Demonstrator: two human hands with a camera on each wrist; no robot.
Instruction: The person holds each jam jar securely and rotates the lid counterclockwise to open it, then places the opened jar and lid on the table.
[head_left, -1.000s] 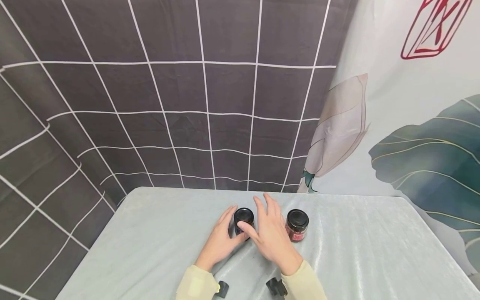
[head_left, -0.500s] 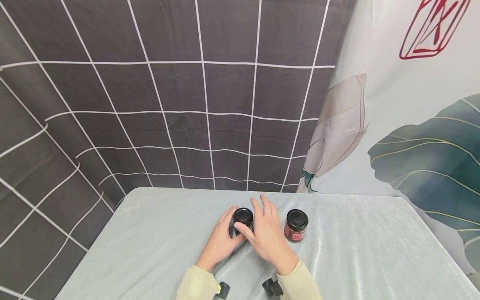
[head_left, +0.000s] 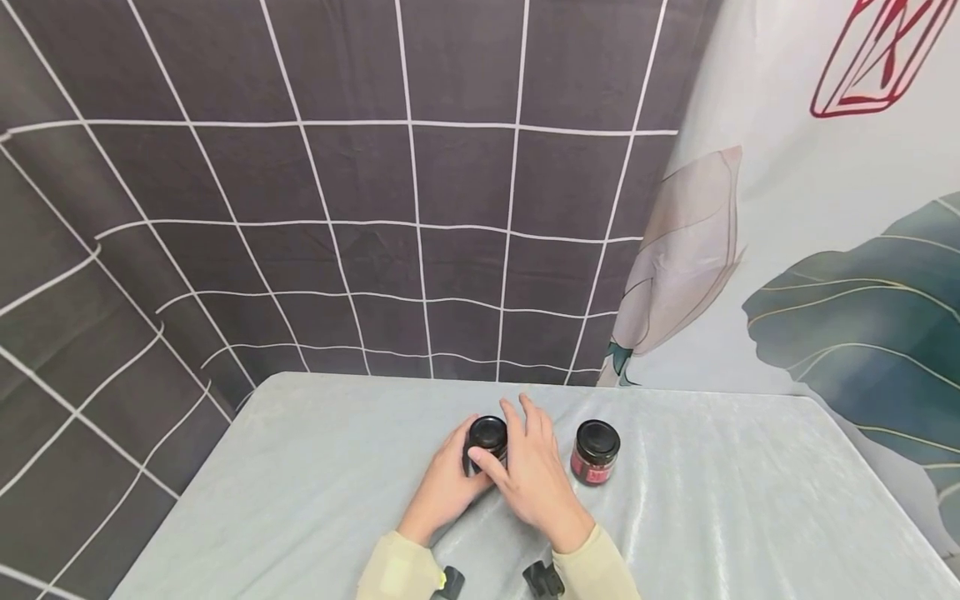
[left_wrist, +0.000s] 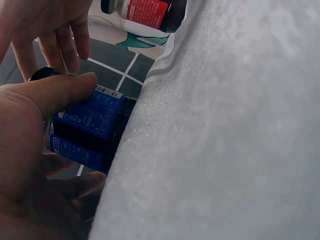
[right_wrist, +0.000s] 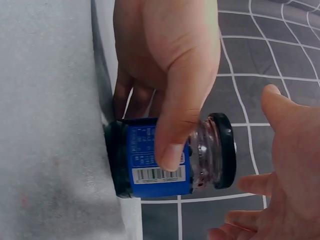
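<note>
Head view, closest to the camera: pale yellow sleeves [head_left: 401,571] on both arms, with small black plastic mounts [head_left: 452,583] at the wrists. Then the hands. The left hand [head_left: 447,487] has a proper grip on a small clear glass jar with a blue paper label and black lid [head_left: 488,432], thumb over the label and fingers round the other side. That jar's upright, base on the table. The right hand [head_left: 536,483] is spread, fingers pretty straight, just beside the lid; can't tell if it's actually touching.

Off to the right, well apart from the gripped jar, stands another black-lidded glass jar with a red label [head_left: 597,450], also upright. Everything's on a table under a pale grey velvety cloth [head_left: 735,500]. Behind that: dark grey fabric with white grid lines [head_left: 360,267], plus a white leaf-print drape [head_left: 787,192] on the right.
</note>
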